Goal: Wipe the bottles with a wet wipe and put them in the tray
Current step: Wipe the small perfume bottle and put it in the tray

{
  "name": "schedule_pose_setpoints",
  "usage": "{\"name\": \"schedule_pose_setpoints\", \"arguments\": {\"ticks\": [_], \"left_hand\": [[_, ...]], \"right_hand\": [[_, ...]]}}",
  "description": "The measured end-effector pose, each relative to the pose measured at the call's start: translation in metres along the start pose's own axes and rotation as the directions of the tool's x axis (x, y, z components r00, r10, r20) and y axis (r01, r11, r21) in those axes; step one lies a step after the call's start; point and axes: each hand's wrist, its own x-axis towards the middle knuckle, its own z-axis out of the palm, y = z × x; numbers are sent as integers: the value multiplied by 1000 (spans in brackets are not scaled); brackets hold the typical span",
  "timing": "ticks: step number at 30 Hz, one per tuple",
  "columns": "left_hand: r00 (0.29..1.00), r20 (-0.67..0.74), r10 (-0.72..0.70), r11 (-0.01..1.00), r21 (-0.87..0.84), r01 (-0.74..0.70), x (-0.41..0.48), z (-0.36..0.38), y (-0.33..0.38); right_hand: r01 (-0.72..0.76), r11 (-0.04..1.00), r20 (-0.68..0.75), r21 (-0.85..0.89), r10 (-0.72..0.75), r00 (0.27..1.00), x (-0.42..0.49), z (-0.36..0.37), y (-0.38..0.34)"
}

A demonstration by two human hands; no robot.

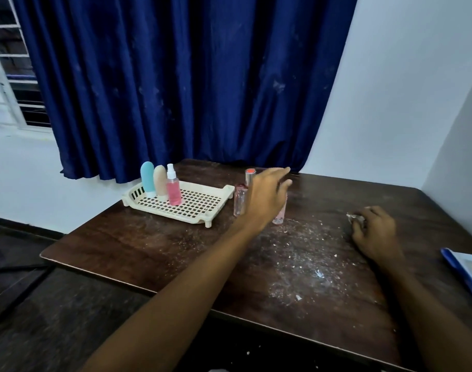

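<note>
A cream perforated tray [202,210] stands on the dark wooden table [149,245]. Three bottles stand upright in its far left corner: a blue one [147,178], a beige one [160,182] and a pink spray bottle [173,190]. Right of the tray stands a clear bottle with an orange-topped silver cap [241,196]. A pink bottle [279,217] stands partly hidden behind my left hand [267,197], whose fingers are spread and hover over it without gripping. My right hand [373,232] rests on the table and grips a crumpled wet wipe [354,218].
White crumbs and dust are scattered over the table's middle and front. A blue-edged folder [465,269] lies at the right edge. A dark blue curtain [189,89] hangs behind the table, with white walls at the left and right.
</note>
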Motion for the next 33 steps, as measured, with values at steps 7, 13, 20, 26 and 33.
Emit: {"name": "schedule_pose_setpoints", "arguments": {"ticks": [7,13,20,26,33], "left_hand": [[957,171,-235,940,292,179,7,27,5],[970,124,-207,959,223,176,4,32,-5],[968,121,-221,970,-74,231,21,56,2],[909,184,-375,778,-471,416,24,93,8],[772,364,-521,415,-683,601,22,130,-6]], "right_hand": [[-53,998,14,16,52,999,2,3,2],[-57,997,18,44,57,998,1,2,-1],[-66,996,18,57,65,998,1,0,-1],[-56,996,6,63,56,998,1,1,1],[-73,992,-13,100,74,997,2,-2,-5]]}}
